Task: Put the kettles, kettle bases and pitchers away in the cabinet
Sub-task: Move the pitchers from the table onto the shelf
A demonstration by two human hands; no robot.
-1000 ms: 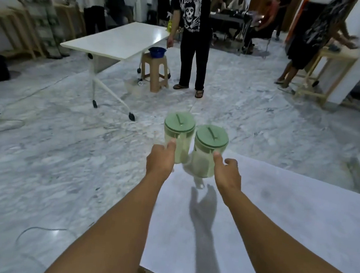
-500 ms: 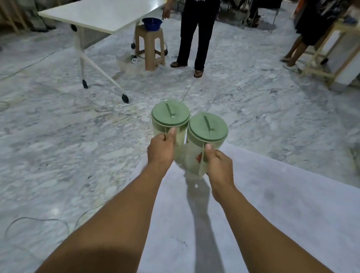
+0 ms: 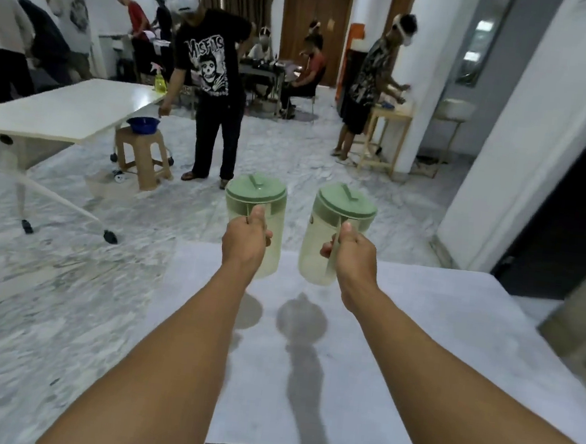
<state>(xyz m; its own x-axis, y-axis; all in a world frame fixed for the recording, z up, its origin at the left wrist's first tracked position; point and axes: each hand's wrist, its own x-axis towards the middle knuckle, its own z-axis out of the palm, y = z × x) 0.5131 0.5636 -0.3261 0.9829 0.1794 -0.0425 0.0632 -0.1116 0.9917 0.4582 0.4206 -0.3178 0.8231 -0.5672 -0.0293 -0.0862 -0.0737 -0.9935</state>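
Observation:
Two clear pitchers with pale green lids hang in the air above the far end of a white table (image 3: 418, 331). My left hand (image 3: 245, 242) is closed around the handle of the left pitcher (image 3: 255, 203). My right hand (image 3: 353, 254) grips the handle of the right pitcher (image 3: 339, 223). Both pitchers are upright, a small gap apart, and their shadows fall on the tabletop below. No cabinet, kettle or kettle base shows in this view.
A person in a black T-shirt (image 3: 214, 96) stands on the marble floor just beyond the table. To the left are a white wheeled table (image 3: 59, 111) and a brown stool (image 3: 144, 153) bearing a blue bowl (image 3: 143, 124). A white pillar (image 3: 535, 132) rises at the right. Several people work at the back.
Both hands have closed on the pitcher handles and lifted the pitchers off the table, moving them apart. The camera has tilted up, showing more of the room.

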